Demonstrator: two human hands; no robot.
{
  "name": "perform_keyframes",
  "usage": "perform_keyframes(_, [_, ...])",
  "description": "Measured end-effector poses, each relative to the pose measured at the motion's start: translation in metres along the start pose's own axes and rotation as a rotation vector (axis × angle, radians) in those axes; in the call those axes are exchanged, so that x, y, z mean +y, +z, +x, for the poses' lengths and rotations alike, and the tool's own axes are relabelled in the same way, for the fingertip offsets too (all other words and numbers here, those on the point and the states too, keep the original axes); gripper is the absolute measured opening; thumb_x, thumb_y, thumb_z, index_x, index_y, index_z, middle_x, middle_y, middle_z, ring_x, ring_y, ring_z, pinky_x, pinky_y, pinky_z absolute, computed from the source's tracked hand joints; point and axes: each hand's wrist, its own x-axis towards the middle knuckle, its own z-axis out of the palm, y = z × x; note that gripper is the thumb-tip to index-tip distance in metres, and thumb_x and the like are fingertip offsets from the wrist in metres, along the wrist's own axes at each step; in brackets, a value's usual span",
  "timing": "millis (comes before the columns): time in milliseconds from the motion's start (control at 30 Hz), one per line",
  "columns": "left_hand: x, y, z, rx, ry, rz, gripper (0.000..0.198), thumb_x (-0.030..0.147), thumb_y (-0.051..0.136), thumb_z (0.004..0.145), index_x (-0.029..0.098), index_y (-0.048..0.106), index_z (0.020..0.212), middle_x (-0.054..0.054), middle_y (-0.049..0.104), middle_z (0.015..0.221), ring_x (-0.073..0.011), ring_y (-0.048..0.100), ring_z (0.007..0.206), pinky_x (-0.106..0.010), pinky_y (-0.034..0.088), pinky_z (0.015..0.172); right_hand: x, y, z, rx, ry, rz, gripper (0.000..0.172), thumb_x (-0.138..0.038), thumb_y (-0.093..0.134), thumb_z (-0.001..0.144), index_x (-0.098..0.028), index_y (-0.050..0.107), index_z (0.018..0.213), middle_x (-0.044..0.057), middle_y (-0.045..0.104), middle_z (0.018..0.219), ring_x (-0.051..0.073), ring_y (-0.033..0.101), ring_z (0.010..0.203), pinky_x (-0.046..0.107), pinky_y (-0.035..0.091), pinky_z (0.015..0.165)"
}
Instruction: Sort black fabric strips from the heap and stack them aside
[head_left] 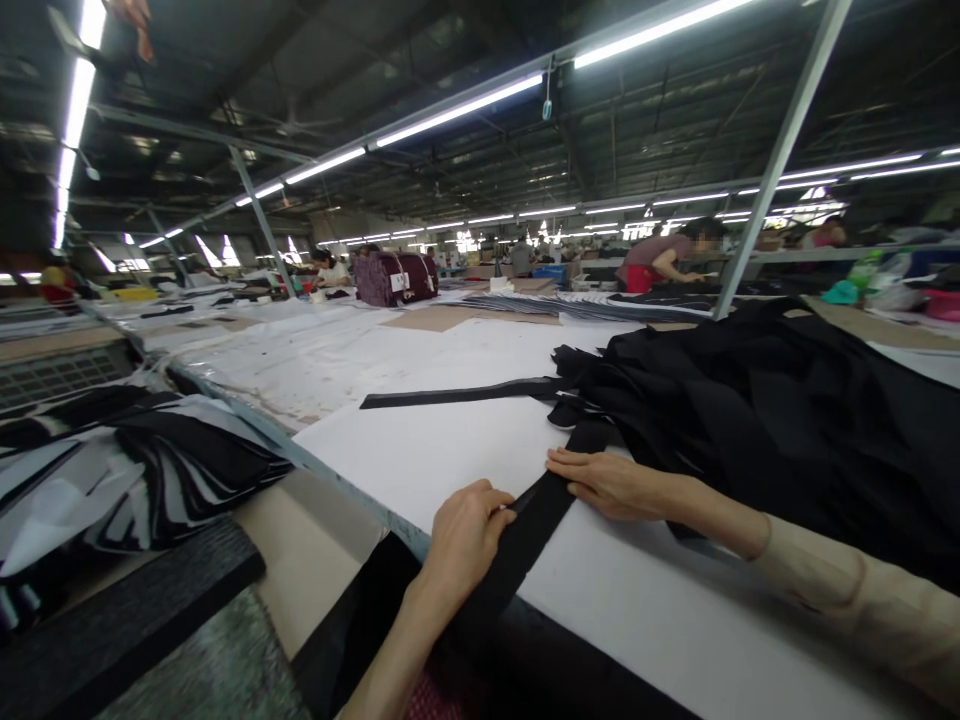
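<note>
A black fabric strip runs from the dark pile across white paper and down over the table's near edge. My left hand pinches the strip's left edge between thumb and fingers. Farther up the same strip lies my right hand, its fingers stretched out and pressing on the fabric. Right beside it rises a large heap of black fabric pieces. Another narrow black strip extends leftward from the heap, flat on the paper.
Stacked black and white sheets lie at the left, above a dark foam-like block. A maroon bag stands at the table's far side. A metal post rises behind the heap. A co-worker bends over a table beyond.
</note>
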Motion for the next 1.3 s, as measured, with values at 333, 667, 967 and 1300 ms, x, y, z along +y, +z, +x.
perform_keyframes(333, [-0.001, 0.011, -0.018, 0.151, 0.238, 0.38, 0.022, 0.009, 0.043, 0.087, 0.02, 0.061, 0.082, 0.0, 0.053, 0.076, -0.0153, 0.049, 0.068, -0.028, 0.039, 0.062, -0.018, -0.017, 0.003, -0.179, -0.05, 0.067, 0.046, -0.042, 0.037, 0.092, -0.029, 0.037, 0.136, 0.009, 0.026, 0.145, 0.033, 0.018, 0.132, 0.051, 0.026, 0.104])
perform_keyframes(667, [0.0, 0.01, -0.018, 0.147, 0.255, 0.415, 0.015, 0.012, 0.047, 0.086, 0.019, 0.06, 0.081, 0.0, 0.053, 0.076, -0.0154, 0.05, 0.069, -0.028, 0.041, 0.063, -0.043, -0.015, 0.013, -0.103, -0.16, 0.125, 0.044, -0.034, 0.029, 0.096, -0.019, 0.038, 0.136, 0.011, 0.039, 0.138, 0.023, 0.028, 0.131, 0.044, 0.025, 0.107])
perform_keyframes(967, [-0.003, 0.005, -0.039, 0.166, -0.037, 0.01, 0.018, 0.024, 0.047, 0.088, 0.022, 0.062, 0.099, -0.002, 0.058, 0.082, -0.0182, 0.054, 0.08, -0.032, 0.043, 0.073, -0.035, 0.0, 0.003, 0.099, -0.138, -0.098, 0.037, -0.038, 0.037, 0.093, -0.035, 0.045, 0.129, 0.001, 0.04, 0.138, 0.031, 0.016, 0.133, 0.062, 0.012, 0.104])
perform_keyframes(1300, [0.014, 0.013, -0.004, 0.129, -0.004, 0.132, 0.015, 0.016, 0.051, 0.085, 0.021, 0.065, 0.089, -0.002, 0.06, 0.081, -0.0203, 0.055, 0.082, -0.035, 0.041, 0.074, 0.012, -0.008, 0.005, 0.425, -0.053, -0.454, 0.019, -0.022, 0.061, 0.079, -0.019, 0.068, 0.096, 0.007, 0.053, 0.127, 0.032, 0.022, 0.132, 0.059, 0.012, 0.107])
